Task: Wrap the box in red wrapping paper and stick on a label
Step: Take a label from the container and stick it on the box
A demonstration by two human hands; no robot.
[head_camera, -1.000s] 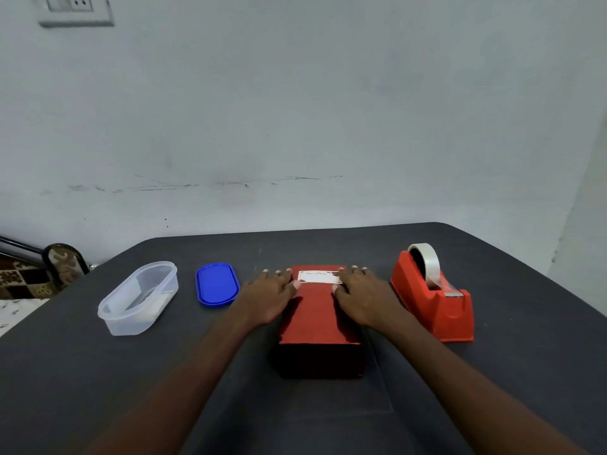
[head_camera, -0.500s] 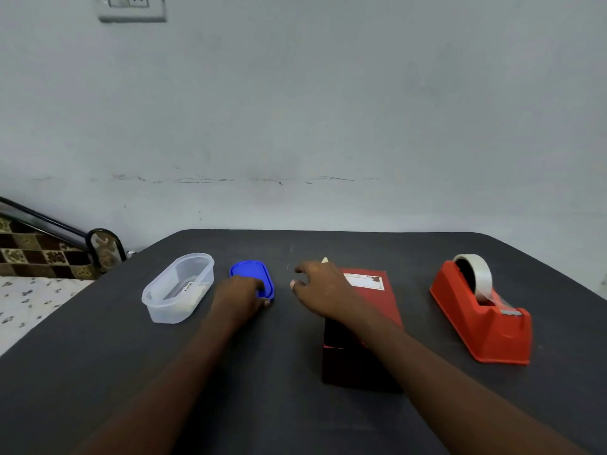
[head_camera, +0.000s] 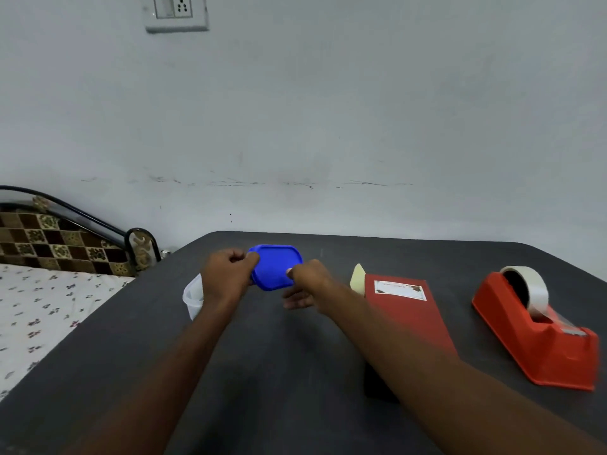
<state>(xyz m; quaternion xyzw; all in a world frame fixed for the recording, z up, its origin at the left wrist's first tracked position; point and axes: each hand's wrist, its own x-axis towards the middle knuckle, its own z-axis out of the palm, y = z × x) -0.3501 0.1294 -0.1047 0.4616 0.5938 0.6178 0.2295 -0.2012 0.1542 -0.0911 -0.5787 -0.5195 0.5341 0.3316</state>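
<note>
Near the middle of the frame both hands meet at a blue lid (head_camera: 276,267), which is raised off the dark table (head_camera: 279,372) and tilted toward the camera. The left hand (head_camera: 226,274) grips the lid's left edge, its fingers curled into a loose fist with the thumb pressed against the rim. The right hand (head_camera: 307,284) holds the lid's right edge with the thumb on top; the other fingers reach underneath, slightly spread and blurred, so how firmly they pinch cannot be told. Just below and left of the left hand, a clear plastic container (head_camera: 193,298) shows partly behind the wrist. To the right of the hands, in the centre right of the frame, the box wrapped in red paper (head_camera: 407,320) lies on the table, with the right forearm crossing in front of its near end. A white label (head_camera: 400,289) with a dark decorated border sits on its top face toward the far end. A pale yellowish slip (head_camera: 358,280) stands just beside the box's far left corner. At the right edge of the frame stands a red tape dispenser (head_camera: 542,336) carrying a roll of pale tape (head_camera: 532,285), well apart from the box. In the upper left a wall socket (head_camera: 176,12) is mounted on the grey wall, and at the left edge lies a bed (head_camera: 39,307) with a flowered sheet.
</note>
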